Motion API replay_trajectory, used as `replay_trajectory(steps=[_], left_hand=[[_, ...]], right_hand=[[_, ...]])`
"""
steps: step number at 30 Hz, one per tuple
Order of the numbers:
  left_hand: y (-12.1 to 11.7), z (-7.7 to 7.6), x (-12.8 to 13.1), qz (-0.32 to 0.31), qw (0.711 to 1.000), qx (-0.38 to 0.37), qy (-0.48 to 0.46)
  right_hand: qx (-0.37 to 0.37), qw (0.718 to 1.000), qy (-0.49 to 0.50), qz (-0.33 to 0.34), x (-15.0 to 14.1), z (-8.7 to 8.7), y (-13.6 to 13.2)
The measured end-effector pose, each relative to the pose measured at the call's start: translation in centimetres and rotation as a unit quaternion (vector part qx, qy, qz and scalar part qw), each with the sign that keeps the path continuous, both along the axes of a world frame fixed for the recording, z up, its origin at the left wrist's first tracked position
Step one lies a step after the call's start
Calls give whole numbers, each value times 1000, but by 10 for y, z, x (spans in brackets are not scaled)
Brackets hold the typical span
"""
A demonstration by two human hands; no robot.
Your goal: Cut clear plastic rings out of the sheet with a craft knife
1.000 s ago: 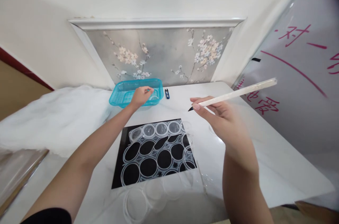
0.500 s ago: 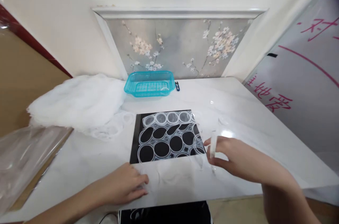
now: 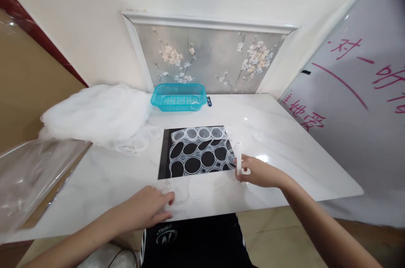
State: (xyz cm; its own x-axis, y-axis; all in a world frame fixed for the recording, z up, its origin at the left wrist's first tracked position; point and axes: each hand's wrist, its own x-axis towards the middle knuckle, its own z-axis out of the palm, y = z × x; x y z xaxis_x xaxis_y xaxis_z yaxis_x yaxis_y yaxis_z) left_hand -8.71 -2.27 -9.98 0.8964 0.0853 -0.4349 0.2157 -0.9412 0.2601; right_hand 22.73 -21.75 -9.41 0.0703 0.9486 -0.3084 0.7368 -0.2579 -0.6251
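A clear plastic sheet [image 3: 202, 156] with round cut-out holes and a row of round cups lies over a black mat [image 3: 164, 162] on the white table [image 3: 284, 162]. My right hand [image 3: 257, 171] is closed around a thin white tool [image 3: 239, 162], held upright at the sheet's right edge. My left hand [image 3: 148, 209] lies flat with fingers stretched out, pressing a clear plastic disc [image 3: 180, 196] near the table's front edge.
A turquoise basket [image 3: 178, 97] stands at the back, with small blue snips [image 3: 209, 101] beside it. A heap of white gauzy material [image 3: 95, 112] fills the left. Clear film [image 3: 28, 175] covers the left edge. A whiteboard [image 3: 354, 103] with pink writing leans at the right.
My left hand came back from the basket to the table's front edge. My right hand lowered the white tool from mid-air to the sheet's right edge. The view shifted back.
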Motion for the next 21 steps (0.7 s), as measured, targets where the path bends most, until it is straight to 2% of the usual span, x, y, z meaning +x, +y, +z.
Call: replay_trajectory(steps=[3, 5, 6, 8, 9, 11, 12, 13, 14, 15, 16, 17, 18, 19, 21], left_hand=[[0, -2, -12, 0, 1000, 6, -29], [6, -1, -19, -2, 999, 21, -46], [11, 1, -22, 4, 998, 38, -56], [25, 16, -24, 53, 990, 86, -98], [33, 28, -23, 99, 980, 109, -134], [51, 61, -15, 213, 937, 123, -247], [59, 81, -8, 260, 909, 102, -309], [66, 101, 1, 299, 882, 78, -355], [71, 121, 11, 324, 856, 60, -399], [75, 139, 23, 323, 838, 49, -438], [77, 156, 34, 302, 835, 51, -458], [79, 170, 44, 271, 849, 59, -451], [78, 183, 52, 256, 853, 59, -451], [78, 194, 57, 257, 845, 52, -467], [75, 210, 60, 279, 814, 25, -508]], right_hand=[[-53, 984, 150, 76, 3, -5, 4], [-59, 963, 248, 84, 6, -7, 1], [-30, 956, 285, 59, 9, -6, -1], [104, 934, 340, -40, 14, 0, -5], [194, 907, 360, -102, 18, 7, -7], [351, 828, 386, -203, 23, 27, -8], [404, 794, 393, -229, 25, 40, -7], [438, 772, 394, -240, 26, 55, -5], [464, 761, 387, -239, 27, 70, -3], [485, 755, 373, -237, 26, 85, 1], [509, 747, 356, -239, 24, 100, 4], [533, 738, 335, -243, 22, 113, 8], [555, 730, 312, -249, 19, 123, 11], [576, 722, 288, -254, 14, 131, 13], [605, 717, 236, -254, 3, 139, 13]])
